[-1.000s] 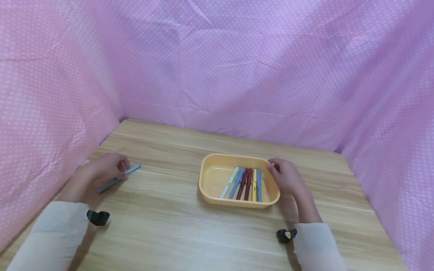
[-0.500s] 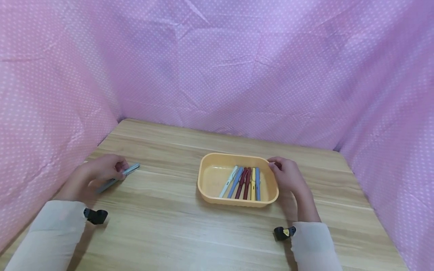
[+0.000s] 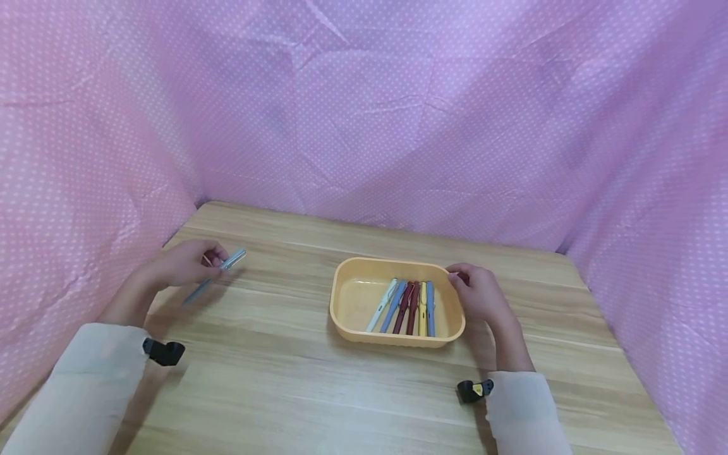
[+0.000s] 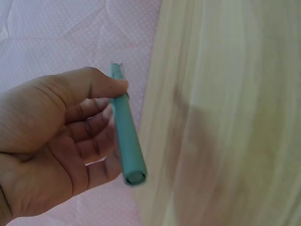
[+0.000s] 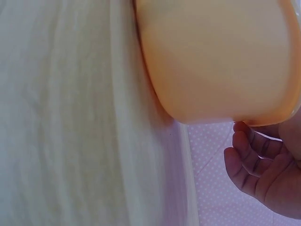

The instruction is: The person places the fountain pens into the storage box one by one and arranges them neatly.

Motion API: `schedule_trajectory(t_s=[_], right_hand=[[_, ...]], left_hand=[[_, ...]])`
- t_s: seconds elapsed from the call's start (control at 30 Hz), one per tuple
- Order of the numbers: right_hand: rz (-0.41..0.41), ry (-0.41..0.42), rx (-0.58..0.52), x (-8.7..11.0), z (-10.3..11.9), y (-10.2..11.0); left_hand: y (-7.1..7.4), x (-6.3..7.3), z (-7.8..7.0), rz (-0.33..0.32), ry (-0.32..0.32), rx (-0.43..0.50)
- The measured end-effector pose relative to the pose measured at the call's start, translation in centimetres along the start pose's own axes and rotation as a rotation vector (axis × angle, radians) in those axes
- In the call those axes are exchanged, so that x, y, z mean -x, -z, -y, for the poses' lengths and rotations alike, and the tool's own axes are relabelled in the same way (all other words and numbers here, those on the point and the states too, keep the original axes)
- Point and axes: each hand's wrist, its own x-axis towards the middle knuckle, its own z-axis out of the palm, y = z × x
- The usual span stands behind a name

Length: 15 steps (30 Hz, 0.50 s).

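At the left of the head view my left hand (image 3: 184, 264) pinches a teal pen (image 4: 129, 141) between thumb and fingers. The pen slants over the table in the head view, its clip end pointing up and right. My right hand (image 3: 482, 296) holds the right end of a yellow plastic tray (image 3: 392, 340), thumb at the rim and fingers outside. Inside the tray's right half, several pens lie side by side: a pale mint pen (image 3: 382, 306), blue ones, two dark red ones and a yellow pen (image 3: 423, 309). In the right wrist view the tray's outer wall (image 5: 216, 66) hides its contents.
The tray stands on a wood-grain table (image 3: 273, 392). Pink dotted cloth (image 3: 364, 114) hangs behind the table and along both sides. A small black camera (image 3: 163, 351) sits at the left wrist, another at the right.
My left hand has lifted the teal pen off the table and moved it slightly away and to the right. The right hand keeps its hold on the tray.
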Motion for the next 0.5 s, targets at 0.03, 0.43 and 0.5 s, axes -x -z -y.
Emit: schedule_trajectory(t_s=[0.03, 0.43, 0.5], right_hand=[[0.0, -0.003, -0.001, 0.1, 0.1, 0.0], [0.004, -0.035, 0.001, 0.8, 1.2, 0.0], [0.003, -0.033, 0.001, 0.9, 1.3, 0.0]], left_hand=[[0.1, -0.2, -0.2, -0.01, -0.002, -0.002], [1.8, -3.1, -3.8, -0.04, -0.029, 0.024], [1.9, -3.7, -4.5, -0.036, -0.032, 0.037]])
